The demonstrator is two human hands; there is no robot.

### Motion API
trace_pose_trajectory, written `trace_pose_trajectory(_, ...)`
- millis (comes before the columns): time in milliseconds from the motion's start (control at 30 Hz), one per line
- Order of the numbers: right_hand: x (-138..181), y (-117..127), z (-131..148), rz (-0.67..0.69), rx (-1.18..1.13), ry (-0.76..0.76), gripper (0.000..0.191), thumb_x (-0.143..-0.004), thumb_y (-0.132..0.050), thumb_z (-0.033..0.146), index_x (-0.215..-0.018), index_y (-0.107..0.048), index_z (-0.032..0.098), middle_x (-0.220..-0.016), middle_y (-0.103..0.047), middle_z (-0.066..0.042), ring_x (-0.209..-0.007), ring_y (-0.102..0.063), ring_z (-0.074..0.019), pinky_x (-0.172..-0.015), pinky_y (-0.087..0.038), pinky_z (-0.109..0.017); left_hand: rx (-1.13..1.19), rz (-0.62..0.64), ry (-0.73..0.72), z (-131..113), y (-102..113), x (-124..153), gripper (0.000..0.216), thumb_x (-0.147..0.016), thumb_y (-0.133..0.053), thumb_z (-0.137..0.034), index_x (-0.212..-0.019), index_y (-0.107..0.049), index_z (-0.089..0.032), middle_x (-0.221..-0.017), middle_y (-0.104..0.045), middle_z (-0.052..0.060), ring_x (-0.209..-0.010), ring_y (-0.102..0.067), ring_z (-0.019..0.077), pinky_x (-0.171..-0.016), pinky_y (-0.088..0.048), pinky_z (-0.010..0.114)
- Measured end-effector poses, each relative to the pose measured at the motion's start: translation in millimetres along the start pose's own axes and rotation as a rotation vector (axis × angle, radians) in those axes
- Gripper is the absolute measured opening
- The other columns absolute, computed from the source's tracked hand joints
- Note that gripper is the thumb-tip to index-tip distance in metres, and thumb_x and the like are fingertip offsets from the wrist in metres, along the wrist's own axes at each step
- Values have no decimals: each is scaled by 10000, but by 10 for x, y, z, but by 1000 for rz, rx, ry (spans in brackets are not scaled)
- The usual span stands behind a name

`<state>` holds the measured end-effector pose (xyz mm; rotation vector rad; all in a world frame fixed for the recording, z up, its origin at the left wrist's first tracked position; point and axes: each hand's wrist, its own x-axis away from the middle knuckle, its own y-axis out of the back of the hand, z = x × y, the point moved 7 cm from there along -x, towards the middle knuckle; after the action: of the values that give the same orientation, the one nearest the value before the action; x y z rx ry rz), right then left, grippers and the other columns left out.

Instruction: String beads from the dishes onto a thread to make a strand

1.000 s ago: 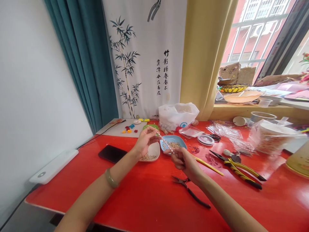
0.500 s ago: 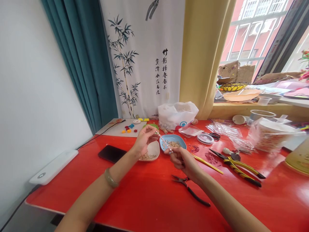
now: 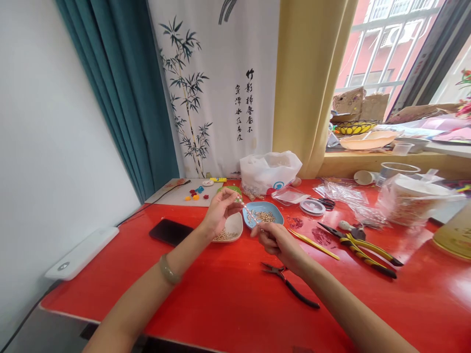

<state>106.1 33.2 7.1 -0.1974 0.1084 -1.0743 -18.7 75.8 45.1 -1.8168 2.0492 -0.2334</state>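
A short string of pale pink beads (image 3: 249, 213) is stretched between my two hands above the dishes. My left hand (image 3: 222, 210) pinches its upper left end, and my right hand (image 3: 272, 238) pinches the lower right end with the fingers curled in. Behind the string lies a blue dish (image 3: 280, 215) with gold beads in it. A white dish (image 3: 238, 226), also with small gold beads, is partly covered by my left hand. Small black-handled pliers (image 3: 290, 284) lie on the table below my right hand.
On the red table (image 3: 206, 299) lie a black phone (image 3: 170, 232), yellow tweezers (image 3: 314, 244) and larger yellow-black pliers (image 3: 362, 247). Farther back are a white plastic bag (image 3: 268, 171), scissors (image 3: 327, 203), clear packets (image 3: 342, 196) and a wrapped tub (image 3: 415, 201).
Both hands keep hold of the bead string and stay in nearly the same place. My right hand has shifted very slightly. The whole view has tilted a little.
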Motion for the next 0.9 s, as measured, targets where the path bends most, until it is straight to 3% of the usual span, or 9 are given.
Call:
trace_pose_trajectory(100, -1, -4, -23, 12, 26, -9, 271, -713, -368, 249, -531, -533, 133, -368, -201, 81, -368, -108, -48, -377, -101, -209, 0, 21, -4, 17, -32, 16, 226, -649, -635, -304, -695, -458, -172, -765, -557, -34, -595, -576, 69, -599, -463, 203)
trace_pose_trajectory(233, -1, -11, -79, 38, 7, -60, 306, -709, -346, 253, -553, -577, 128, -374, -408, 21, -360, -313, -64, -397, -227, -204, -1, 25, -4, 22, -39, 19, 233, -643, -639, -309, -687, -455, -173, -766, -561, -37, -585, -577, 69, -579, -461, 202)
trace_pose_trajectory(367, -13, -42, -140, 84, -21, -90, 321, -735, -360, 273, -690, -637, 115, -601, -597, -47, -573, -529, -120, -634, -406, -258, -21, 25, 10, -7, -36, 19, 217, -646, -636, -308, -684, -473, -170, -777, -570, -32, -579, -582, 74, -544, -442, 187)
trace_pose_trajectory(433, -31, -2, -98, 23, 49, -22, 301, -751, -406, 308, -778, -647, 129, -736, -635, -62, -734, -566, -161, -777, -393, -312, -37, 39, 30, -17, -55, 34, 197, -649, -633, -305, -692, -500, -166, -770, -577, -20, -587, -580, 77, -546, -436, 187)
trace_pose_trajectory(533, -13, 117, 91, -166, 209, 153, 238, -725, -510, 333, -835, -645, 172, -870, -638, -56, -895, -538, -197, -851, -355, -333, -96, 103, 108, 21, -129, 85, 185, -645, -637, -303, -693, -554, -145, -727, -583, 6, -605, -570, 85, -595, -438, 207)
trace_pose_trajectory(700, 90, 198, 364, -295, 270, 305, 233, -736, -510, 342, -879, -616, 191, -854, -616, -30, -799, -530, -170, -709, -392, -279, -203, 278, 270, 194, -319, 231, 185, -613, -665, -285, -658, -604, -116, -670, -581, 32, -581, -531, 82, -605, -425, 218)
trace_pose_trajectory(900, 103, 160, 392, -223, 256, 307, 139, -691, -576, 309, -671, -571, 171, -626, -529, 10, -601, -476, -117, -577, -361, -242, -282, 374, 332, 343, -429, 335, 200, -603, -671, -308, -684, -633, -128, -686, -601, 45, -644, -546, 106, -654, -424, 244)
